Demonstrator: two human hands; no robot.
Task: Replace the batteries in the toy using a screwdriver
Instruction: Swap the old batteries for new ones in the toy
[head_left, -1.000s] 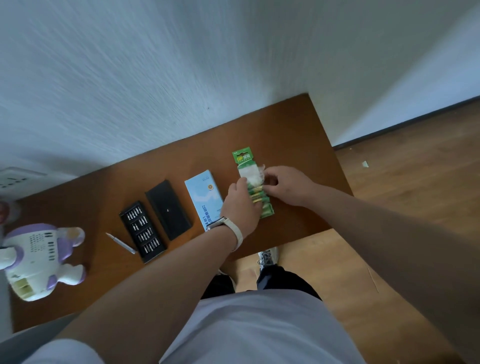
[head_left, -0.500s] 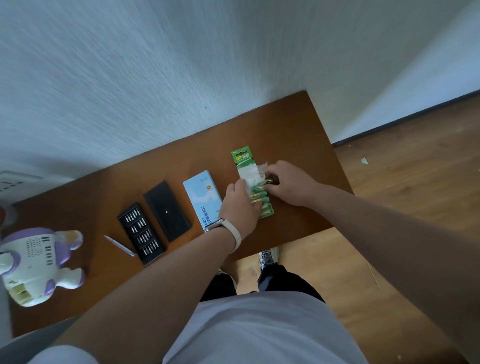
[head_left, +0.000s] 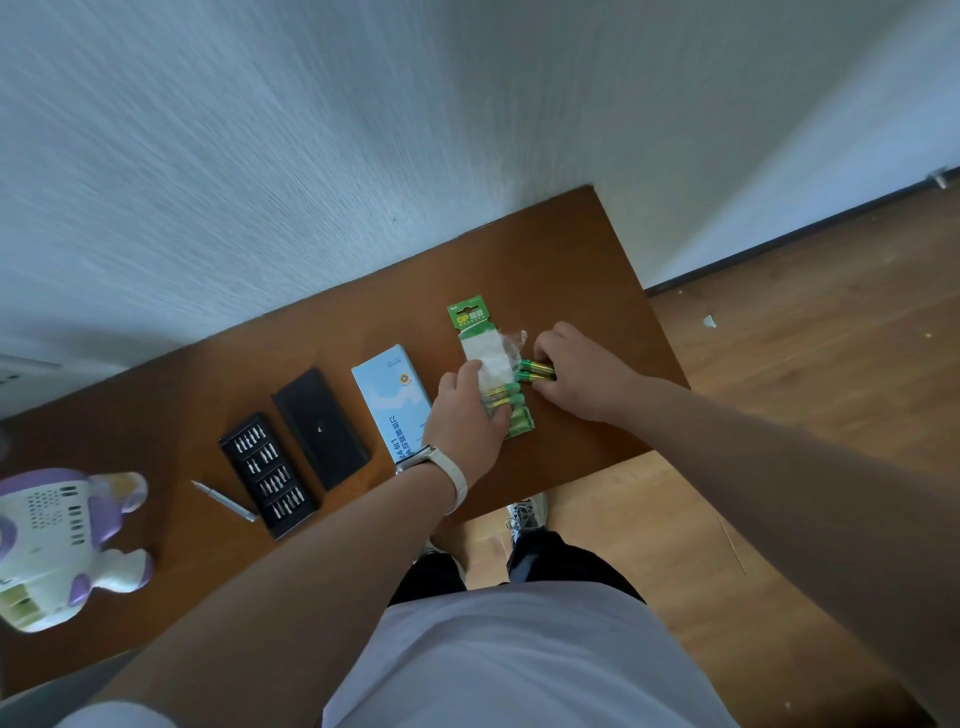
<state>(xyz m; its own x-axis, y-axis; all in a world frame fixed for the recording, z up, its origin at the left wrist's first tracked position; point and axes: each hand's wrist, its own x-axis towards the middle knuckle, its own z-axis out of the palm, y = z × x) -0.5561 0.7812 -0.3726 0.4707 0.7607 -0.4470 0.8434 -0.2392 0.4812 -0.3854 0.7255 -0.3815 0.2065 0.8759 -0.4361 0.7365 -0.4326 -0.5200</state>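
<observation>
A green battery pack (head_left: 470, 319) with torn clear plastic lies on the brown table (head_left: 571, 249). My left hand (head_left: 465, 415) presses down on the pack's lower half, fingers over the remaining batteries. My right hand (head_left: 582, 374) grips two green-and-gold batteries (head_left: 535, 370) pulled sideways out of the pack. The white and purple toy (head_left: 62, 545) lies at the far left edge with its battery bay exposed. A slim silver screwdriver (head_left: 223, 500) rests beside the open bit case (head_left: 267, 475).
A black case lid (head_left: 319, 428) and a light blue box (head_left: 389, 395) lie between the bit case and the pack. The wall runs along the table's far side. The table's right edge drops to wooden floor (head_left: 779, 364). My shoes (head_left: 524, 512) show below the table's near edge.
My right hand has drawn two batteries out of the pack to the right. The torn plastic has lifted. My left hand has stayed on the pack.
</observation>
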